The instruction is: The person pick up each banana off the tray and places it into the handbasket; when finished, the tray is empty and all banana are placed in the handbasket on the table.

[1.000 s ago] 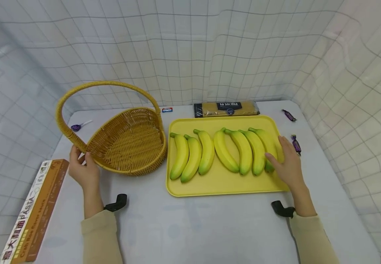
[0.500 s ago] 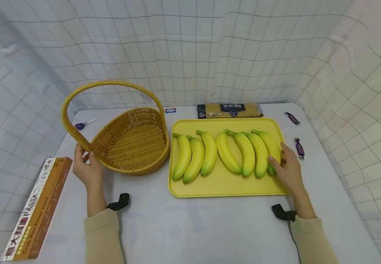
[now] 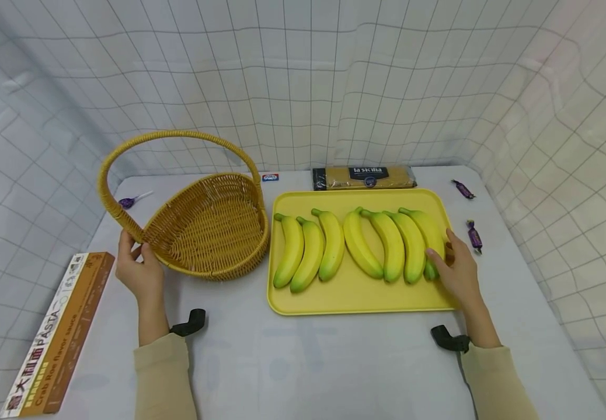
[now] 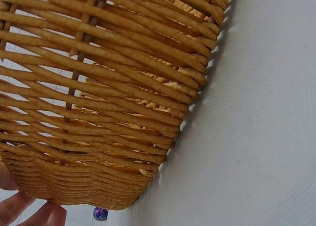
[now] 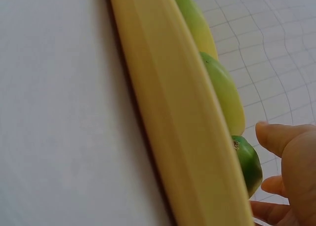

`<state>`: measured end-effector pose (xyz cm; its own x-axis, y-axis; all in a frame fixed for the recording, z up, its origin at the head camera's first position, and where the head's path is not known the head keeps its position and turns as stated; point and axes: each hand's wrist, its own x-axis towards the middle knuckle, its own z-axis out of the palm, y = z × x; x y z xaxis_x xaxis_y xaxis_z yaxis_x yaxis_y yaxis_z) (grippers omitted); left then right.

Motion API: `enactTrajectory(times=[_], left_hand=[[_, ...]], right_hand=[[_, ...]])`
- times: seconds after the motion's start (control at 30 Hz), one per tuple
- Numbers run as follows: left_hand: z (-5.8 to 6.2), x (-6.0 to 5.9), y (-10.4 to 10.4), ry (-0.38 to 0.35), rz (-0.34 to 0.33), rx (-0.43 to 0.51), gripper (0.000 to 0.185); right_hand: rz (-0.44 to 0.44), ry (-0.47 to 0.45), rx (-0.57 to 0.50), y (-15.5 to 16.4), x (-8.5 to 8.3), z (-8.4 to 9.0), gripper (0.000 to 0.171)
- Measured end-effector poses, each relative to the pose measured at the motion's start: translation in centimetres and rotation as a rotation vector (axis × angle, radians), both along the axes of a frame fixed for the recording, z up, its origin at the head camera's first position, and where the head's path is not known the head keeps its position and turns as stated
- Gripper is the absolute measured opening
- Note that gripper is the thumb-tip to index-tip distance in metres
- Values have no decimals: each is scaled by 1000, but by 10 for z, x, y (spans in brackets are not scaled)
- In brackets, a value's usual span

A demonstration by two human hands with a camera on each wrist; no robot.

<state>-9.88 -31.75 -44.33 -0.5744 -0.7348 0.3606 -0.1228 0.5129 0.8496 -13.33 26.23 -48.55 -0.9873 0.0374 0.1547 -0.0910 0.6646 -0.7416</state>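
In the head view a brown wicker basket [image 3: 213,233] with a tall arched handle stands left of a yellow tray [image 3: 334,300]. My left hand [image 3: 140,273] grips its near left rim at the foot of the handle; in the left wrist view the fingers [image 4: 42,217] show at the woven wall. Several yellow bananas with green ends lie side by side on the tray. At the right end, my right hand [image 3: 460,274] holds the outermost banana [image 3: 429,230], thumb on top and fingers along its right side. Its green tip [image 5: 248,164] shows beside the hand in the right wrist view.
A pasta pack [image 3: 368,178] lies behind the tray. Two purple wrapped candies [image 3: 463,189] are to its right, and a lollipop [image 3: 128,202] is left of the basket. A long pasta box [image 3: 63,332] lies at the left edge. Gridded white curtains surround the table.
My right hand's fingers have drawn in around the outermost banana. The head view has shifted slightly; the left hand and the basket stay together in place.
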Motion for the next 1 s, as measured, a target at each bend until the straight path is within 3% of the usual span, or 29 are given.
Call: enactTrajectory(times=[1.0], left_hand=[[1,0,1,14,-1,-9,44]], right_hand=[[-41,-83,32,-4,-2,-3,67]])
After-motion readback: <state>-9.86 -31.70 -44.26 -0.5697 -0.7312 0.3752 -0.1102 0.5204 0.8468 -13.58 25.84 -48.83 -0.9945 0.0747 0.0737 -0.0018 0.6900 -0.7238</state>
